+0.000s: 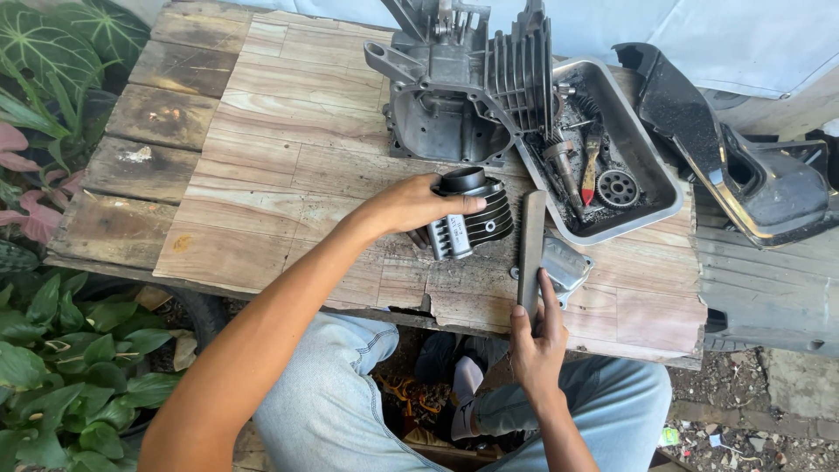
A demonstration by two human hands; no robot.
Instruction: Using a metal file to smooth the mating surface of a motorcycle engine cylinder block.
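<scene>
Our left hand (pixel 411 205) steadies the finned cylinder (pixel 472 214) on the counter (pixel 288 157), fingers wrapped round; our right hand (pixel 535 336), fingers pinching, poises the flat file (pixel 530 249) just right.

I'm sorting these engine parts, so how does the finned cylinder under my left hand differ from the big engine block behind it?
The finned cylinder is small and dark, lying on its side with the left hand gripping it. The engine block is far larger, light grey, standing untouched at the table's far edge. The cylinder is round with ring fins; the block is boxy with an open cavity. Both are finned metal castings.
</scene>
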